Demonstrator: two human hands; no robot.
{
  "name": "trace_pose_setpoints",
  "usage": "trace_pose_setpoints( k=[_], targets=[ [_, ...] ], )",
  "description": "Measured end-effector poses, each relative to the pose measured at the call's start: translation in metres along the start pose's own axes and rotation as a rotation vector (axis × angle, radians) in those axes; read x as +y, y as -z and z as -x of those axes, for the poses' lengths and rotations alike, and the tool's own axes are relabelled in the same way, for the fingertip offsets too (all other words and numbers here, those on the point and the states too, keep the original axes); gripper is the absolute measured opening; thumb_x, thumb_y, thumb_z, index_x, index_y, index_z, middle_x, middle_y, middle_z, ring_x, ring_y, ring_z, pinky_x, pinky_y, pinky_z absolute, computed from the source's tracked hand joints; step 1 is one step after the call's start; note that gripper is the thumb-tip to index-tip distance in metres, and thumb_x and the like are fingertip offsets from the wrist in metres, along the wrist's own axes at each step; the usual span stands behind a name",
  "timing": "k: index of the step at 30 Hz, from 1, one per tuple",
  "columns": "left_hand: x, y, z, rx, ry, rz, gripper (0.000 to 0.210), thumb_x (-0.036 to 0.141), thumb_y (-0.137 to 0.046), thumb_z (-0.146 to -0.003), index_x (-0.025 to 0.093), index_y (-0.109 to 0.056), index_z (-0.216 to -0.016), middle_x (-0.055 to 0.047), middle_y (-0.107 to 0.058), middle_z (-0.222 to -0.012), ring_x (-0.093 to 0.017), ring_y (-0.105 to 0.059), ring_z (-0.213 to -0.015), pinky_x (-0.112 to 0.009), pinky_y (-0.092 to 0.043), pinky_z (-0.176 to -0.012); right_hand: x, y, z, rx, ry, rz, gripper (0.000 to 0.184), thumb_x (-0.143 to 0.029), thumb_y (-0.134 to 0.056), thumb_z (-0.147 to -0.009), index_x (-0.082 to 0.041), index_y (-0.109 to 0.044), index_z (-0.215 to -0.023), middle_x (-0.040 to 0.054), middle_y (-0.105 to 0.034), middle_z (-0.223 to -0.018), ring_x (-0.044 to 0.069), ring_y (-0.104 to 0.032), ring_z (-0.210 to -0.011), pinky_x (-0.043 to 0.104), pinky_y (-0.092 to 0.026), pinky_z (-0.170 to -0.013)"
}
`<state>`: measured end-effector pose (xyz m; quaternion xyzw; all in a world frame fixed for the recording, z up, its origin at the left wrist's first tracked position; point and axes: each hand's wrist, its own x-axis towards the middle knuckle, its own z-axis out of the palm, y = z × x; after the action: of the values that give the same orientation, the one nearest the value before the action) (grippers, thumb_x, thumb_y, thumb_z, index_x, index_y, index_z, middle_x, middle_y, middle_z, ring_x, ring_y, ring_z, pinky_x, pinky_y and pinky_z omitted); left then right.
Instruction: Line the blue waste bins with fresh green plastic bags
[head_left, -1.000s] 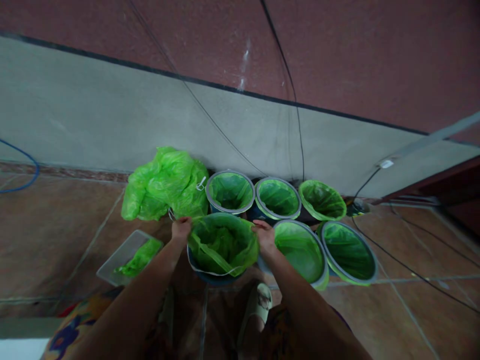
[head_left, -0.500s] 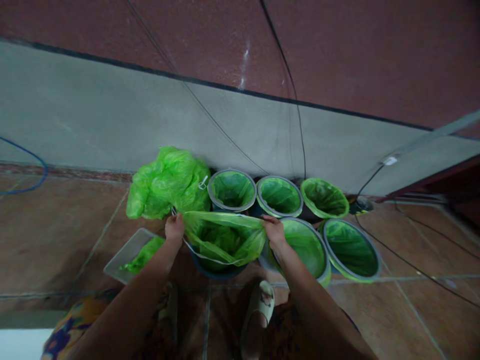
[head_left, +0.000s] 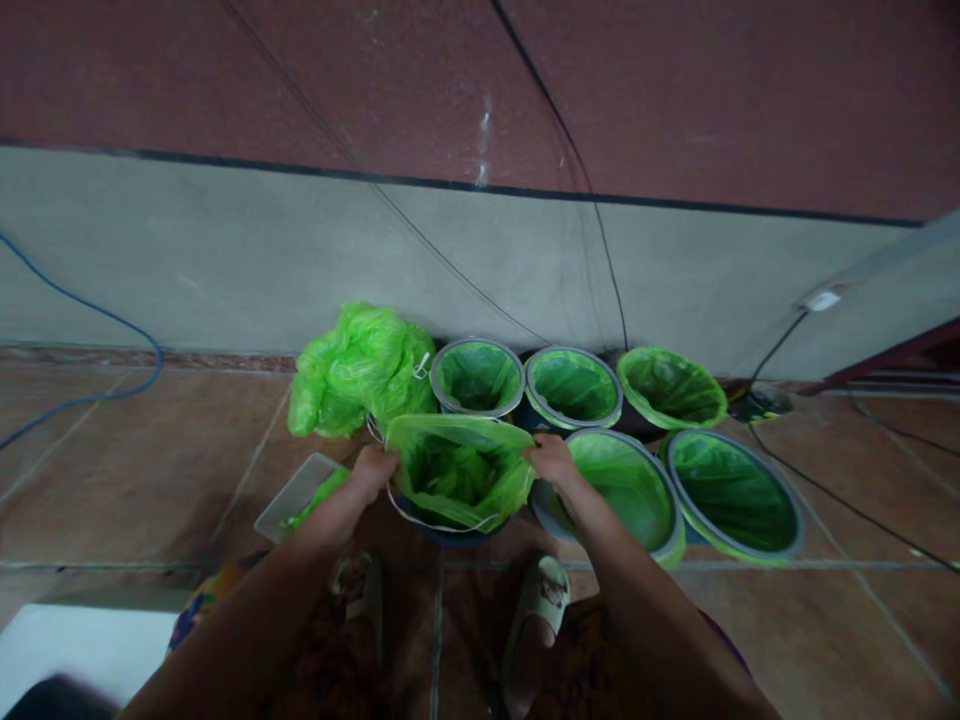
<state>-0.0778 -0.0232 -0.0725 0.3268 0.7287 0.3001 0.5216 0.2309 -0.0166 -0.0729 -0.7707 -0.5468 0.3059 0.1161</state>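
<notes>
Item: one translucent lime-green plastic bag, mouth spread wide, set in and above a round dark-blue bin on the brown tiled floor, near side, centre.

Step in hand, as judged: drawing the bag's mouth open at the bin. The next move appears to call for an even pull on both sides, lest the thin film slip or tear.

Left hand: fingers closed, pinching the bag's left edge. Right hand: fingers closed likewise on the right edge. Exact fingertip placement: too dim to tell.

Adjoining pieces: a crumpled heap of lime-green plastic film, far left; a shallow clear plastic tray, near left, holding more green film; three round green-lined bins, far side; two grey-rimmed green-lined bins, near right.
</notes>
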Motion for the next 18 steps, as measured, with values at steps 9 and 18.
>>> trace_pose_setpoints(
  k=[9, 18],
  targets=[
    [0.012, -0.011, 0.02, -0.09, 0.18, 0.219, 0.022, 0.036, -0.068, -0.071, 0.018, -0.062, -0.082, 0.002, -0.059, -0.063, -0.016, -0.057, -0.061, -0.032, -0.049, -0.063, -0.046, -0.022, 0.056, -0.024, 0.524, -0.035, 0.036, -0.03, -0.06, -0.088, -0.016, -0.062, -0.121, 0.0113, -0.068, -0.115, 0.022, -0.063, -0.107, 0.035, -0.047, -0.096],
    [-0.004, -0.041, 0.044, -0.348, 0.189, 0.213, 0.013, 0.017, -0.069, -0.056, 0.016, -0.056, -0.058, 0.001, -0.059, -0.057, -0.013, -0.057, -0.06, -0.028, -0.05, -0.069, -0.052, -0.073, 0.083, -0.263, 0.413, 0.245, 0.031, -0.02, -0.055, -0.087, -0.016, -0.065, -0.117, 0.0127, -0.072, -0.109, 0.024, -0.067, -0.103, 0.032, -0.047, -0.088]
  ],
)
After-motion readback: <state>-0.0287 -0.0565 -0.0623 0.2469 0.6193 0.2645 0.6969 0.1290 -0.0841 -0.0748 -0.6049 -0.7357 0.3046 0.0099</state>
